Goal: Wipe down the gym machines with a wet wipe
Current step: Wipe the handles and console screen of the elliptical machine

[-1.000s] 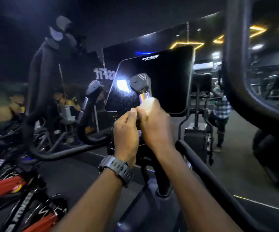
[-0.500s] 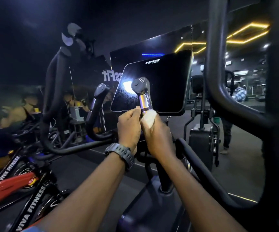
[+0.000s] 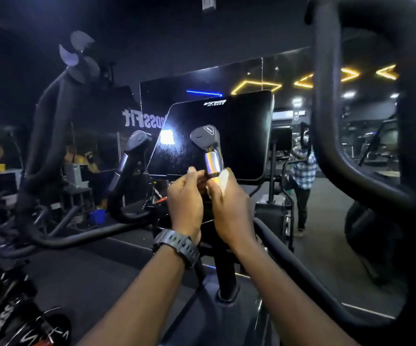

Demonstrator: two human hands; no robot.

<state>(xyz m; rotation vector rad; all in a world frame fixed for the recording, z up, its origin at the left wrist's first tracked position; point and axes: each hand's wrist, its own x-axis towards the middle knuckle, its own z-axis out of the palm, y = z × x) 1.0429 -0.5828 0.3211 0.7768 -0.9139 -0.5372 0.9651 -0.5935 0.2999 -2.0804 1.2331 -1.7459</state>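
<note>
A: Where is the wipe (image 3: 220,182) sitting?

B: Bunched in the right hand (image 3: 229,208), curling round the grip (image 3: 213,162)'s chrome band.

A: And the left hand (image 3: 185,199)?

B: Pinching beside it. Best twisting fully round, pressing firmly.

wipe (image 3: 223,179): white
handle sleeve (image 3: 213,162): shiny silver
console (image 3: 239,136): glossy black
watch (image 3: 179,245): dark grey
shirt (image 3: 304,168), right of frame: blue-white check

We see dim gym, yellow ceiling strips (image 3: 256,84), white glare on console screen (image 3: 167,137) (edges bent, corners murky).
</note>
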